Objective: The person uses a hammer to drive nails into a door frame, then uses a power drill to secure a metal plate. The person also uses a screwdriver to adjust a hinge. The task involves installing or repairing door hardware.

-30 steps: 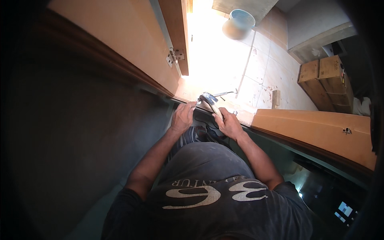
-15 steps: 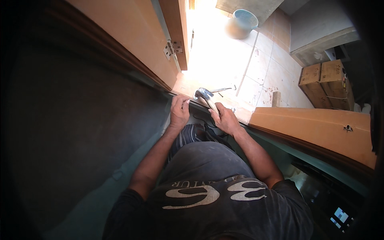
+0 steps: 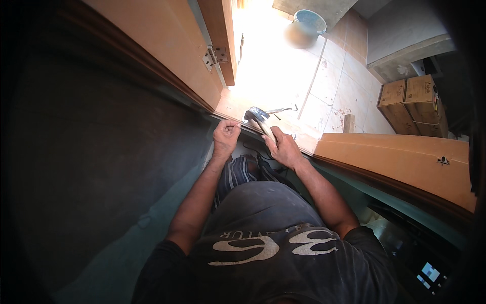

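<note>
My right hand (image 3: 285,151) is wrapped round the pale wooden handle of a claw hammer (image 3: 265,128). The metal head is over the wooden door sill, pointing away from me. Beside it my left hand (image 3: 226,138) is closed in a pinch at the sill's near edge, close to the hammer head. Anything between those fingertips is too small to make out. Just past the hammer lies a thin metal tool with a bent end (image 3: 281,110) on the sill, and a small dark nail-like piece (image 3: 277,118) rests near it.
A wooden door frame (image 3: 152,48) with a metal hinge (image 3: 208,60) rises on the left; another wooden frame piece (image 3: 385,156) runs right. Beyond are bright floor tiles (image 3: 326,83), a blue bucket (image 3: 310,20), a small wood block (image 3: 349,123) and cardboard boxes (image 3: 412,106).
My left fingers have curled in more tightly, and that hand has shifted slightly left. The hammer head has tilted and moved slightly left and up, still in my right hand.
</note>
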Tool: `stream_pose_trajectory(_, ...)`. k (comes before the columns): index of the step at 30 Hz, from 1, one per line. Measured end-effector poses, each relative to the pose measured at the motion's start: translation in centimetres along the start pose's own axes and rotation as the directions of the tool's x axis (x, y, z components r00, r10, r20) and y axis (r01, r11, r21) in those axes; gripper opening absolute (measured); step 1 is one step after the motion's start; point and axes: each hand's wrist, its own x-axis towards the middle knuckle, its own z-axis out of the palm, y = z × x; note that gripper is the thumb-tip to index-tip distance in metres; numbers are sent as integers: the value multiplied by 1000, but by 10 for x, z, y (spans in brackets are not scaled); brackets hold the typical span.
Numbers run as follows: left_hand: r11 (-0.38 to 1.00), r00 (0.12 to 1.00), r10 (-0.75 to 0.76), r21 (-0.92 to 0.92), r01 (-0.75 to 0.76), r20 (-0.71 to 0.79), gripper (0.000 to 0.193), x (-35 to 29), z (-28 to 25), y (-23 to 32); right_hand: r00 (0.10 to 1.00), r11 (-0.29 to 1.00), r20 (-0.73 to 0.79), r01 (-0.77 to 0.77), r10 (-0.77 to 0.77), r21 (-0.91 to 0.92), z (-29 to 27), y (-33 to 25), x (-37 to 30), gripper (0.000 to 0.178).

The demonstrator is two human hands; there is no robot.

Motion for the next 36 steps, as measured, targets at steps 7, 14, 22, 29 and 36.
stream_pose_trajectory(7,995,1000,-16,-96,15,-11,21,-1,7,7,999,999,13,-33,33,21,-2,-2,0,33)
stream_pose_trajectory(14,996,999,21,89,-17,-34,20,-4,10,5,999,1000,16,-29,29,12,-4,-4,1,33)
stream_pose_trajectory(22,928,967,247,302,-221,-53,11,0,22,10,1000,999,15,-13,12,46,0,4,2,34)
stream_pose_trajectory(29,912,951,292,331,-244,-104,9,4,32,-3,1000,999,18,-5,4,50,-1,2,2,34)
stream_pose_trajectory(36,942,967,217,288,-172,-132,10,1,31,-11,1000,999,13,1,-1,51,-1,2,2,34)
